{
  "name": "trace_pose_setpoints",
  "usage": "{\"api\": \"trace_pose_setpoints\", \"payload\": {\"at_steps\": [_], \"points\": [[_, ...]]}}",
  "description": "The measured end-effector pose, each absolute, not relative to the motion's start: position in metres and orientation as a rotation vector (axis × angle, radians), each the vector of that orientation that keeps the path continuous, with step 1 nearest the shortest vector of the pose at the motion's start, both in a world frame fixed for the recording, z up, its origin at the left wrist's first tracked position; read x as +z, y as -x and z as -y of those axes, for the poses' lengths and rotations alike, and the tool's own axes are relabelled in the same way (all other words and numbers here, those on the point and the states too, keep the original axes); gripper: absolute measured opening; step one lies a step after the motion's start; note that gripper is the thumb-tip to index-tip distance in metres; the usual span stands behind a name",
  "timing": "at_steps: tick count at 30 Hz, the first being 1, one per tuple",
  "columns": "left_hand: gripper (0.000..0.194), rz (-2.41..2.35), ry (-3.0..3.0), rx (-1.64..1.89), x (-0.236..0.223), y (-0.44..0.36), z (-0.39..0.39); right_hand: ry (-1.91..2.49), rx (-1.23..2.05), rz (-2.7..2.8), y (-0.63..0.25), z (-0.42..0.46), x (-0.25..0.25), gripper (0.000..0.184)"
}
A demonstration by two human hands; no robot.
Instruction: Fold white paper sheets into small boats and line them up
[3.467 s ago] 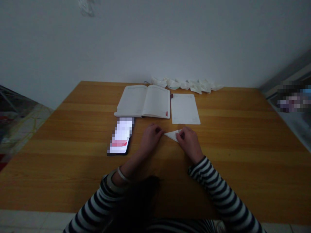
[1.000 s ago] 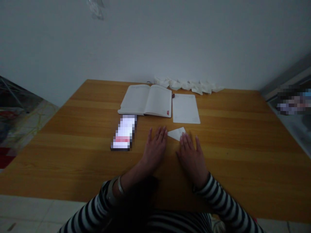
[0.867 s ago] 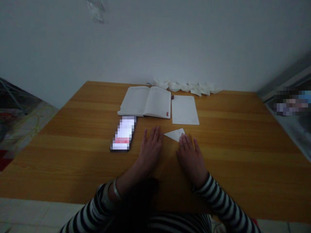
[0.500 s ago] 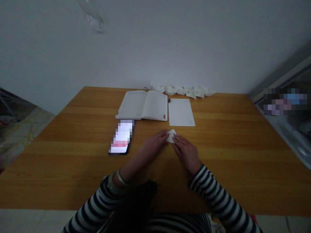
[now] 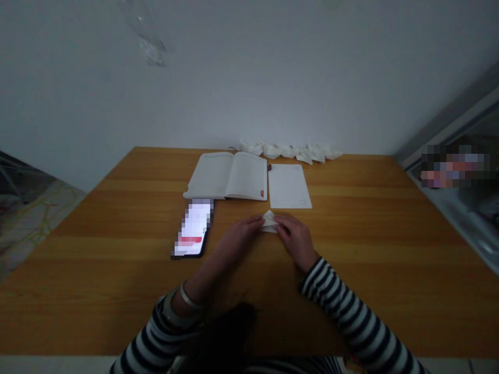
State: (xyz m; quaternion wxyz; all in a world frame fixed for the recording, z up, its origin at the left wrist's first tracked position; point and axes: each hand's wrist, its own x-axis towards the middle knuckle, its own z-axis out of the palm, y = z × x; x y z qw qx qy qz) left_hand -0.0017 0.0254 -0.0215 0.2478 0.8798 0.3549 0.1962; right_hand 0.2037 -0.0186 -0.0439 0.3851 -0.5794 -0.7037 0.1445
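Note:
A small folded piece of white paper (image 5: 268, 222) lies between my hands at the middle of the wooden table. Its upper end comes to a point, and a crease or flap runs across its lower part. My left hand (image 5: 247, 228) holds the left edge with closed fingers. On the right edge, the thumb and fingers of my right hand (image 5: 297, 236) pinch the paper. Just beyond it lies a loose white sheet (image 5: 290, 187), beside an open notebook (image 5: 247, 176) with blank-looking pages.
A phone (image 5: 194, 228) with a lit, blurred screen lies left of my left forearm. Along the wall at the table's back edge (image 5: 362, 158) sits a row of crumpled or folded white papers (image 5: 290, 151). A clear plastic piece (image 5: 152, 52) hangs on the wall.
The paper was a plain pointed shape under my fingertips; now a flap edge shows across it. My right fingers have gone from lying flat to pinching. The view has tilted up slightly.

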Motion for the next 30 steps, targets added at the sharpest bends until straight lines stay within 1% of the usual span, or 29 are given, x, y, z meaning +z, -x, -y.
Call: {"api": "trace_pose_setpoints", "payload": {"at_steps": [4, 7, 9, 12, 14, 15, 17, 19, 21, 22, 23, 26, 28, 30], "points": [[0.035, -1.048, -2.274, 0.661, -0.027, 0.0, -0.025, 1.405, 0.44, 1.732, -0.205, 0.017, -0.046, 0.02], [0.028, -1.06, -2.068, 0.806, -0.026, -0.003, -0.024, 1.364, 0.509, 1.593, -0.204, 0.019, -0.042, 0.02], [0.023, -1.069, -1.899, 0.834, -0.022, -0.005, -0.023, 1.317, 0.62, 1.459, -0.202, 0.021, -0.036, 0.027], [0.022, -1.04, -1.688, 0.784, -0.016, -0.006, -0.021, 1.194, 0.939, 1.251, -0.201, 0.023, -0.026, 0.044], [0.022, -0.994, -1.607, 0.748, -0.015, -0.007, -0.02, 1.147, 1.136, 1.163, -0.201, 0.024, -0.023, 0.051], [0.022, -0.976, -1.577, 0.732, -0.017, -0.008, -0.019, 1.155, 1.198, 1.131, -0.201, 0.024, -0.022, 0.049], [0.023, -0.953, -1.514, 0.723, -0.021, -0.011, -0.017, 1.204, 1.263, 1.047, -0.201, 0.025, -0.022, 0.038], [0.029, -0.925, -1.418, 0.74, -0.027, -0.016, -0.014, 1.223, 1.296, 0.916, -0.2, 0.026, -0.023, 0.03], [0.041, -0.885, -1.319, 0.743, -0.03, -0.022, -0.009, 1.173, 1.315, 0.778, -0.197, 0.028, -0.023, 0.031], [0.043, -0.87, -1.293, 0.726, -0.03, -0.025, -0.007, 1.136, 1.319, 0.721, -0.195, 0.03, -0.022, 0.032], [0.039, -0.864, -1.296, 0.695, -0.029, -0.027, -0.004, 1.102, 1.322, 0.674, -0.193, 0.031, -0.021, 0.033], [0.021, -0.914, -1.42, 0.65, -0.023, -0.028, 0.001, 1.044, 1.337, 0.614, -0.191, 0.034, -0.019, 0.033], [0.017, -0.974, -1.544, 0.743, -0.018, -0.024, 0.0, 1.048, 1.309, 0.714, -0.193, 0.034, -0.017, 0.027], [0.017, -0.966, -1.687, 0.917, -0.016, -0.018, -0.004, 1.064, 1.184, 0.963, -0.198, 0.035, -0.015, 0.016]]}}
